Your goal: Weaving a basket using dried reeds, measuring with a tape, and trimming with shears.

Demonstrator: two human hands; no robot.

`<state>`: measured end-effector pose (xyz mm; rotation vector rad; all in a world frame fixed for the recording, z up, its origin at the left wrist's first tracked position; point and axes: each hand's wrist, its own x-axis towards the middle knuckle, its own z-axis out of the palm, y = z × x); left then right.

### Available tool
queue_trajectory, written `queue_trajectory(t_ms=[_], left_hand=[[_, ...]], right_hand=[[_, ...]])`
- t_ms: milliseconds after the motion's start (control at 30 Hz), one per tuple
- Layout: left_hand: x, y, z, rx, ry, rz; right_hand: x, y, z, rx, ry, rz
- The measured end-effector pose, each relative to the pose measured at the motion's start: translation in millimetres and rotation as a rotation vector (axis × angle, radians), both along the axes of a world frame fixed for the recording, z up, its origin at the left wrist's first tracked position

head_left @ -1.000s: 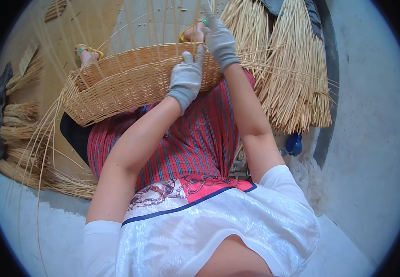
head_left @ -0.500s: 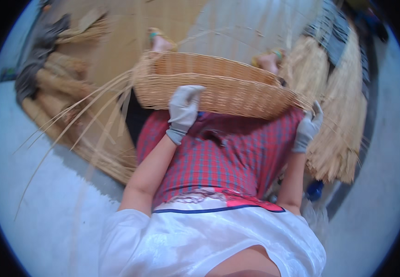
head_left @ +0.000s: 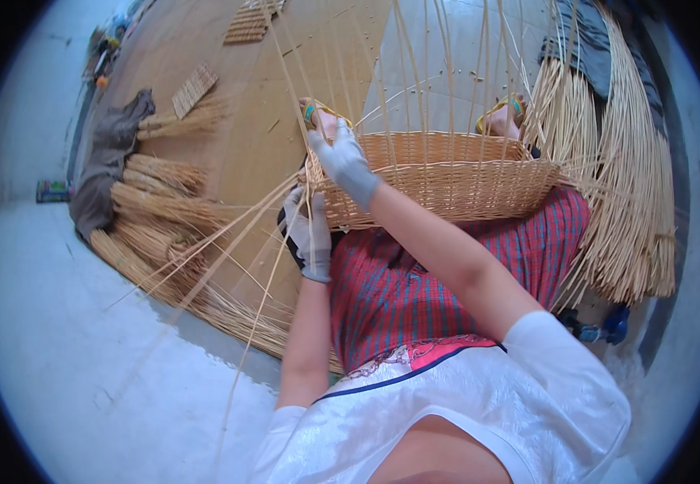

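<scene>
Basket (head_left: 438, 194) lies across plaid lap (head_left: 455, 282), left end at both gloved hands. Right hand (head_left: 342, 164) at rim, left hand (head_left: 308, 238) just below; fingers partly bent, grip on strands (head_left: 229, 242) can't be told. Likely light, springy-firm; strands may kink. Best held by woven wall.

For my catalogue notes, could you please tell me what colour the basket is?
The basket is light golden tan, best seen in the head view.

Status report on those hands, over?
White-gloved left hand and white-gloved right hand: both at left end. Tan oblong wicker basket: across lap. Loose, pale, thin strands: trailing beside left hand.
</scene>
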<state>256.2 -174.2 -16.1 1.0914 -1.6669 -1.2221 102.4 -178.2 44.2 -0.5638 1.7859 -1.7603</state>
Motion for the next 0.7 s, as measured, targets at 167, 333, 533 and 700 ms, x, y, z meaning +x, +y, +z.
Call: queue_trajectory(t_ms=[167, 333, 533, 700], left_hand=[[-30, -15, 1, -0.368, -0.250, -0.186], [6, -41, -1, -0.191, -0.284, -0.215], [-9, -17, 45, -0.124, -0.622, -0.206], [-3, -32, 43, -0.342, -0.830, -0.244]], right_hand=[[-54, -62, -81, 0.284, -0.077, -0.079], [-14, -40, -22, 0.446, -0.178, -0.176], [-24, -25, -18, -0.128, -0.165, 0.174], [-42, -5, 40, 0.073, -0.096, 0.444]])
